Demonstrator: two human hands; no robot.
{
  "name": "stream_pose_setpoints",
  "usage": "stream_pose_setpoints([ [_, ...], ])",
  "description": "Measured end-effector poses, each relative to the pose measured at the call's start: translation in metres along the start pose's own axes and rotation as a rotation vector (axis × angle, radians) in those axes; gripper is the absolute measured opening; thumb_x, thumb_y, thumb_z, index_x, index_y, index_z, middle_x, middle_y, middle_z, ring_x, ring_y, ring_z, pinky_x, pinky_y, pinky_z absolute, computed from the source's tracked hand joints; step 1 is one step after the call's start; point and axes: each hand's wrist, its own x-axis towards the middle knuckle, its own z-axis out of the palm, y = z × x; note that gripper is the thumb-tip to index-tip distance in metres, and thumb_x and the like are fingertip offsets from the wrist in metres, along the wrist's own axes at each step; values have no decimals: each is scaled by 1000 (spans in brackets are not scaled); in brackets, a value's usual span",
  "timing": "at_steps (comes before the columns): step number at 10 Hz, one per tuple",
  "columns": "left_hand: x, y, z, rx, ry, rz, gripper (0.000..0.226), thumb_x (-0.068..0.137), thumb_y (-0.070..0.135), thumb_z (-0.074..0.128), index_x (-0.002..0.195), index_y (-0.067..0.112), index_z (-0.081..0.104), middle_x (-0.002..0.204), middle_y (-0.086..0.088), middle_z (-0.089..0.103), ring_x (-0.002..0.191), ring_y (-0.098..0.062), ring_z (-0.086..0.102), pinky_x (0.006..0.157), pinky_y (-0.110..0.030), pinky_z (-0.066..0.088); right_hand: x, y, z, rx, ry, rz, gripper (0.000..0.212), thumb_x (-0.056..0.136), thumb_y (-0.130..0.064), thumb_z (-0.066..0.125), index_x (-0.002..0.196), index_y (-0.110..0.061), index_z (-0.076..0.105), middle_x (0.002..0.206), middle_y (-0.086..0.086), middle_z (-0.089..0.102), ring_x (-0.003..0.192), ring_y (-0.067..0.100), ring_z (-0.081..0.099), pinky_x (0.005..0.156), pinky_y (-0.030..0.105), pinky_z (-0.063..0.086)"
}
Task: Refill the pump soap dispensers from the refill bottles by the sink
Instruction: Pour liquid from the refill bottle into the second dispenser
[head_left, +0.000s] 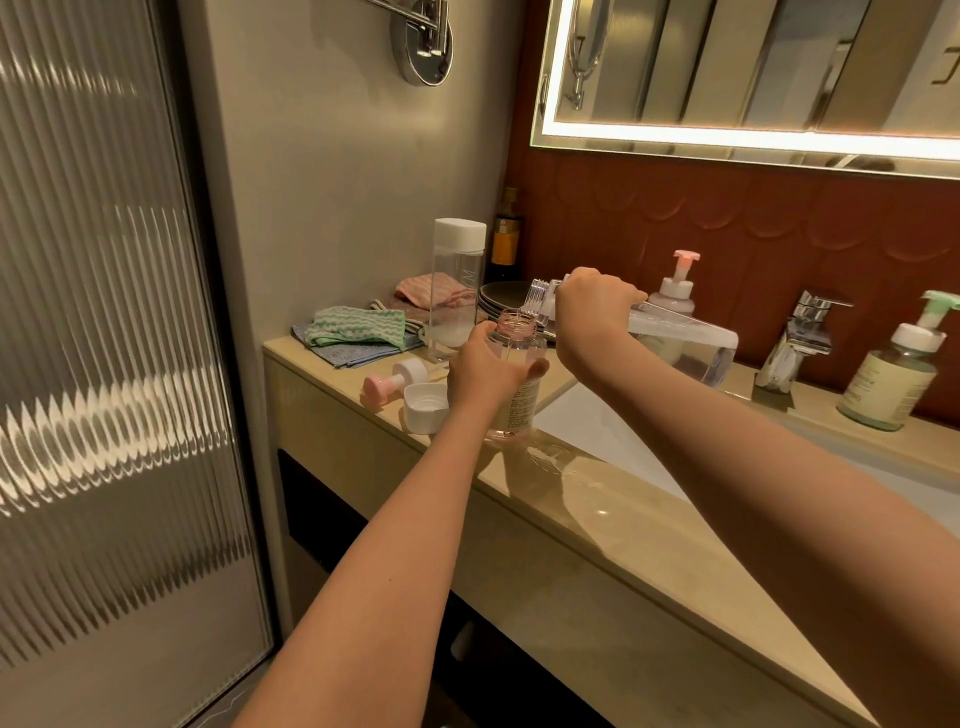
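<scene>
Pouring side: right grip (592, 306) curled tight round the neck end of the clear refill bottle (685, 343), which is tipped over with its spout right above the open mouth
Holding side: left grip (483, 374) wrapped round the pink dispenser (519, 338), upright on the surface (597, 509) just beside the sink (597, 421)
Nearby: pink pump head (395, 382) and white cap (426, 408) lying just left of that grip
Further out: green pump dispenser (893, 374) past the tap (800, 332)

Warm dim light, mirror-strip (727, 137) glare, wide-angle bowing.
</scene>
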Motion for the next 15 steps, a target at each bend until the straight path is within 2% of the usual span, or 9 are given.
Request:
stream_pose_setpoints([
  [15, 1, -1, 1, -5, -1, 13, 83, 74, 37, 75, 142, 17, 33, 143, -8, 43, 131, -29, 39, 95, -39, 44, -1, -1, -2, -11, -18, -4, 53, 88, -10, 62, 136, 2, 43, 134, 20, 48, 124, 43, 46, 105, 53, 35],
])
